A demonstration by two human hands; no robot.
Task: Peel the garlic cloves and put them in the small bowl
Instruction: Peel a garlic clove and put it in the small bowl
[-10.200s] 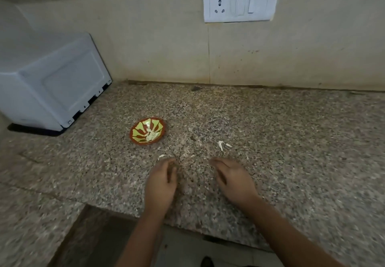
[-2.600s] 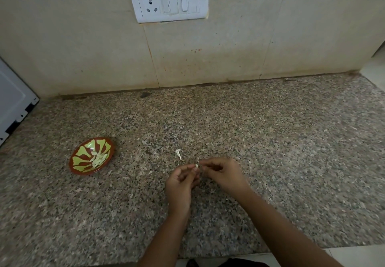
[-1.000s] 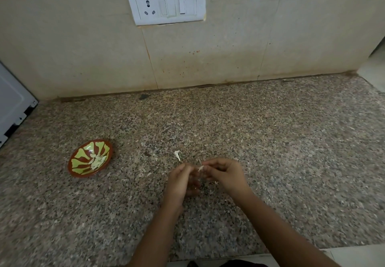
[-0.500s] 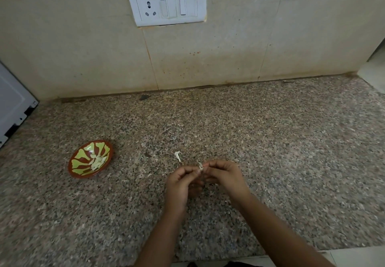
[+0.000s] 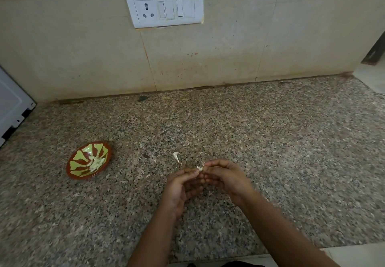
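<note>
Both my hands meet above the granite counter [image 5: 270, 141], near its front edge. A small white garlic clove [image 5: 200, 168] shows between the fingertips; my left hand [image 5: 181, 187] and my right hand [image 5: 226, 178] both pinch it. Most of the clove is hidden by the fingers. To the left stands the small bowl [image 5: 73, 173], brown with a yellow-green pattern, with several pale peeled cloves [image 5: 96, 163] in it. A strip of white garlic skin [image 5: 176, 156] lies on the counter just beyond my hands.
A white appliance [image 5: 12, 108] stands at the far left edge. A switch and socket plate [image 5: 164, 7] is on the tiled wall behind. The counter ends at the right, by a doorway. Small skin flecks lie around the hands.
My hands have stayed together on the clove, with the fingers shifting a little around it. The bowl and the loose skin have not moved.
</note>
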